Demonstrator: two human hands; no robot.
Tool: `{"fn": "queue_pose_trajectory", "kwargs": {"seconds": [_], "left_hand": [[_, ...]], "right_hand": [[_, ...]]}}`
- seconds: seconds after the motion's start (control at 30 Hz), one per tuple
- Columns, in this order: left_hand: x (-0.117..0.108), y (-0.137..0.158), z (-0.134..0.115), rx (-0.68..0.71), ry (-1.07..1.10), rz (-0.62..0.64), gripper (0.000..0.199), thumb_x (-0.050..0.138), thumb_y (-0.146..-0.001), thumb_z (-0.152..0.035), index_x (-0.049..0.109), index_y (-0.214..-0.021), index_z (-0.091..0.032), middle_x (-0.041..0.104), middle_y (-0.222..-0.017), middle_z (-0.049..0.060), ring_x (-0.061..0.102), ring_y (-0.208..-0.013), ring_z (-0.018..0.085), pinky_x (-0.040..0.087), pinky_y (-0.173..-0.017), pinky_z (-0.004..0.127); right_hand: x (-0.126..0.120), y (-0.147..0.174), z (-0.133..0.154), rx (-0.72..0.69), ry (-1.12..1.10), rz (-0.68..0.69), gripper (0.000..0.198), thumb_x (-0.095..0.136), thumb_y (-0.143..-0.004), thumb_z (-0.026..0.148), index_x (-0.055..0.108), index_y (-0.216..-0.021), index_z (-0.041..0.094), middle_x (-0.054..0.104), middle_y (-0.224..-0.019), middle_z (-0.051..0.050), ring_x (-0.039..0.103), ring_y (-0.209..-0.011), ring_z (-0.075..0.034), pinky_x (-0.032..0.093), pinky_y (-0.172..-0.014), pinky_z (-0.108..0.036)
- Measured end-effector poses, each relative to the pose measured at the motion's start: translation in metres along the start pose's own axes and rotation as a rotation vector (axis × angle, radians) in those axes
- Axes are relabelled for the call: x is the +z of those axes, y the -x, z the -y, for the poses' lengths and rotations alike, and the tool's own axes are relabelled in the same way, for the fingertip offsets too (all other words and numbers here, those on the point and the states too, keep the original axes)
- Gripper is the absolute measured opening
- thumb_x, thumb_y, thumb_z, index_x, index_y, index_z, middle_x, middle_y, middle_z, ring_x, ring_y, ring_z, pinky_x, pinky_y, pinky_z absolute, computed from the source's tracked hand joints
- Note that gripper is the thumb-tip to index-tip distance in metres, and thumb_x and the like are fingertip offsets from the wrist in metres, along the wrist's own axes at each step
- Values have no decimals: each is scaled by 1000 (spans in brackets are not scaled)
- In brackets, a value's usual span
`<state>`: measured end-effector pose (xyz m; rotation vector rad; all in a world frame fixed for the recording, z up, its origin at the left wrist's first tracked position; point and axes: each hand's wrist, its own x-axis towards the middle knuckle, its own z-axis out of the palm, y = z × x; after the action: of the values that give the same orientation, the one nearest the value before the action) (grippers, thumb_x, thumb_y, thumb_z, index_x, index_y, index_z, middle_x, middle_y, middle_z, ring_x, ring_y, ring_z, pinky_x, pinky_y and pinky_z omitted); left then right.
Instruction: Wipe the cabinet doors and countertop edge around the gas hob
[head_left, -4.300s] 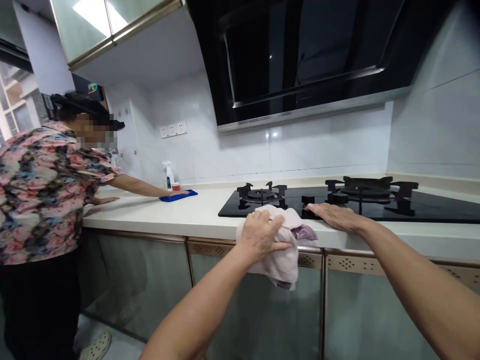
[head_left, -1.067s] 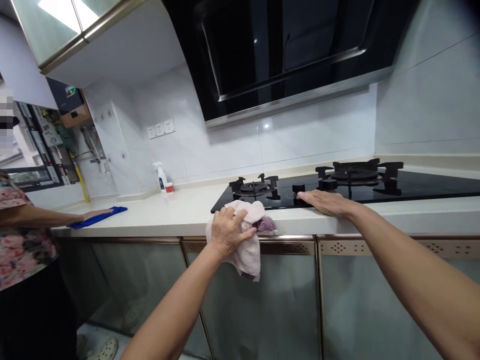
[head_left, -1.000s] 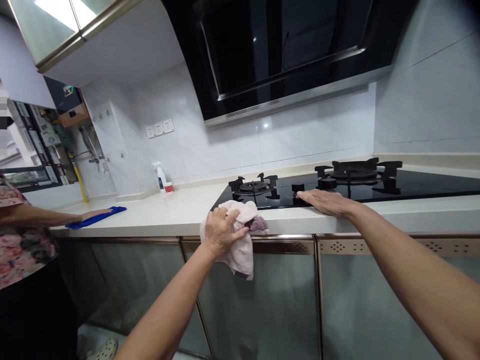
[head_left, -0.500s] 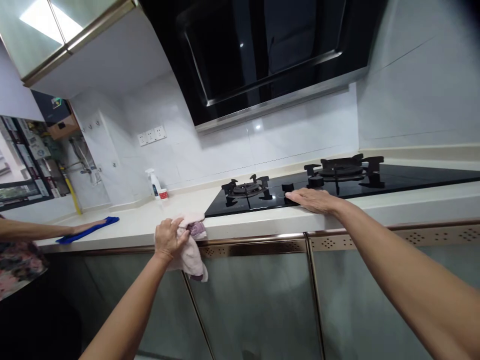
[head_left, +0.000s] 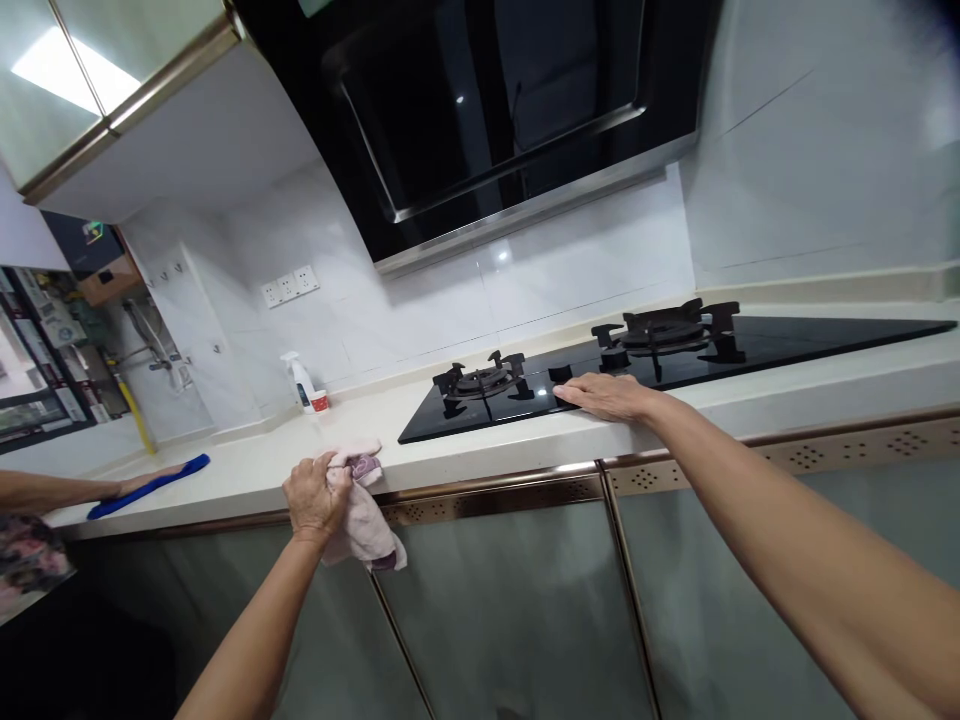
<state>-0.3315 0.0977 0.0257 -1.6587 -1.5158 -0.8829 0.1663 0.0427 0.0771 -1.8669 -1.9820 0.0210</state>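
Along the front edge of the counter (head_left: 465, 457), just left of the cooktop (head_left: 536, 378): a pale pink cloth (head_left: 365, 522) with purple patches, under the person's left hand (head_left: 315, 497). Fingers of that hand curled over the bunched upper part, thumb along its right side; a grip, by the look of it, though the underside is hidden.

Right hand (head_left: 609, 397) flat, palm down, fingers close together, fingertips at the cooktop's front rim beside a black knob (head_left: 559, 373). Nothing seen in it; it looks like a brace for the body. How much weight it bears, cannot tell.

Step in hand, as judged: wiping the counter's lip. Another stroke would call for the cloth pressed firmly over the edge, its loose end kept from bunching beneath the fingers.

Lie of the cloth: top folded onto the counter, a purple patch facing right. The remainder hangs in front of the cabinet door (head_left: 510, 600). Long axis steep, running from the hand down and rightward; the free corner, purple-edged, points down-right.

Farther left, a co-worker's hand (head_left: 144, 482) rests on a blue cloth (head_left: 161, 487), well apart. Spray bottle (head_left: 300, 383) and red-and-white cup (head_left: 320, 401) stand near the wall.
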Motion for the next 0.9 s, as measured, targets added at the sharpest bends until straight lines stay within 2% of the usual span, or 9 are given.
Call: {"fn": "queue_pose_trajectory", "kwargs": {"seconds": [0.27, 0.43, 0.67, 0.9], "left_hand": [[0, 0, -12, 13, -66, -78, 48, 42, -90, -48, 65, -119, -18, 61, -99, 11, 54, -96, 29, 36, -81, 38], [1, 3, -38, 61, -43, -146, 45, 46, -89, -48, 67, -116, -19, 62, -96, 11, 54, -93, 28, 35, -79, 37], [-6, 8, -107, 151, 73, -181, 41, 51, -87, -47, 68, -112, -20, 62, -97, 11, 53, -95, 28, 34, -82, 39], [-23, 14, -198, 252, 194, -162, 40, 58, -83, -53, 66, -110, -24, 62, -98, 10, 53, -96, 28, 34, -80, 40]], "right_hand": [[2, -3, -2, -8, 10, -3, 66, 16, -93, 64, 60, -127, 29, 59, -134, -10, 50, -127, -35, 32, -106, -62], [2, -3, -1, 10, 29, -1, 66, 17, -93, 65, 60, -129, 30, 59, -134, -10, 50, -128, -35, 31, -108, -62], [2, -3, -1, 19, 35, 3, 67, 17, -93, 66, 58, -131, 30, 58, -136, -9, 49, -128, -34, 30, -109, -61], [4, -6, -4, 13, 36, -12, 67, 17, -92, 66, 61, -128, 30, 60, -131, -11, 51, -126, -34, 32, -107, -62]]}}
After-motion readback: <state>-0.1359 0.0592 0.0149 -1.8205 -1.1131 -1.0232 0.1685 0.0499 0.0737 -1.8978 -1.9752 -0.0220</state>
